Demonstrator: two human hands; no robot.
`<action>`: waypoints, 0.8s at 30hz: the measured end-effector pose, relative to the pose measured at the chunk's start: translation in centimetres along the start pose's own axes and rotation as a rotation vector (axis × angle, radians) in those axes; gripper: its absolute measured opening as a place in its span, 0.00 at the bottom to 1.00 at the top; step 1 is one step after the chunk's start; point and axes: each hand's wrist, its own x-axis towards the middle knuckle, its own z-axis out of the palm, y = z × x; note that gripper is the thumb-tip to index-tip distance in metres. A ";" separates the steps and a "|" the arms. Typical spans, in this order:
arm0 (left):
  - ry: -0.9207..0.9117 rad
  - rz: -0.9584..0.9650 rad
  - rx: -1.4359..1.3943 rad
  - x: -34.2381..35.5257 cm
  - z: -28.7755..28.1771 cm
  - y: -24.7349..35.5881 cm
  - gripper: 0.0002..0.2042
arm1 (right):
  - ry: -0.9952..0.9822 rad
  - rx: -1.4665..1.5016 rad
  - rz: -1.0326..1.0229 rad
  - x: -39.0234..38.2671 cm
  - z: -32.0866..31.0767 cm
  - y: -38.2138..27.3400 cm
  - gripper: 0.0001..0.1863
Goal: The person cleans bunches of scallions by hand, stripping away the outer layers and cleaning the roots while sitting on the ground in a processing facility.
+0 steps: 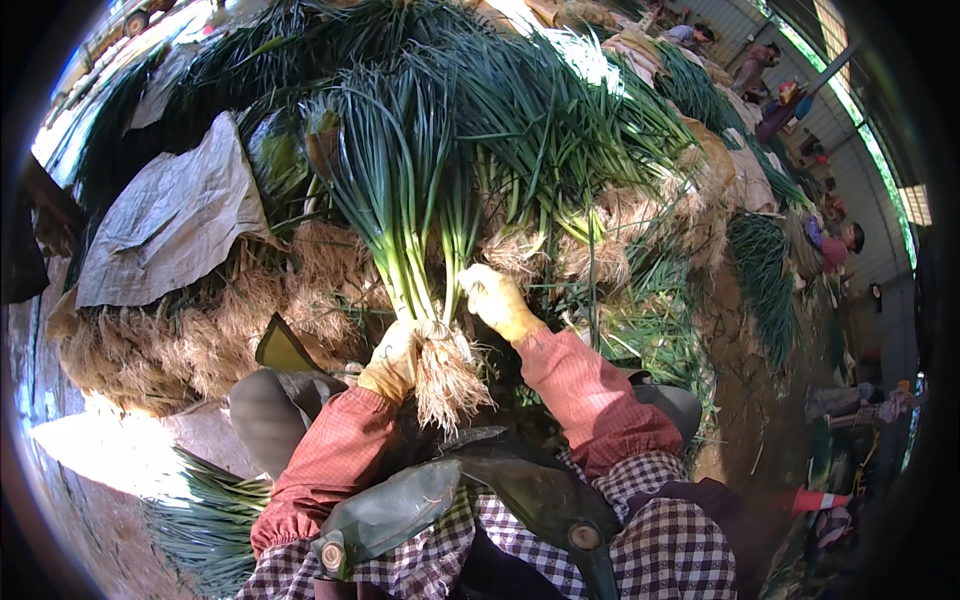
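My left hand [391,362], in a pale yellow glove, is wrapped round the white lower stems of a bunch of green onions [420,240] at the centre, whose stringy roots [450,385] hang down toward my lap. My right hand [495,300], gloved the same way, is raised beside the bunch's stems on the right, fingers curled closed; whatever they may hold is too small to make out. Long dark-green leaves of the bunch spread upward over a large heap of more green onions [540,80], stacked with their roots toward me.
A creased pale sack [170,220] covers part of the heap at the left. More onions [200,520] lie on the ground at lower left. Several other people [835,250] work along the right side by a wall. A red-and-white cone [810,500] is at lower right.
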 end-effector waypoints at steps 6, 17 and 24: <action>0.017 0.027 -0.025 -1.2 0.7 0.5 0.11 | -0.219 -0.179 0.160 -9.4 -4.7 -4.7 0.05; -0.010 -0.096 -0.074 -0.5 0.7 0.3 0.12 | -0.020 0.337 0.611 -1.5 -4.7 -4.7 0.18; 0.098 -0.111 0.106 0.8 -0.5 -0.6 0.08 | 0.050 0.616 0.528 -1.1 -0.3 -3.3 0.04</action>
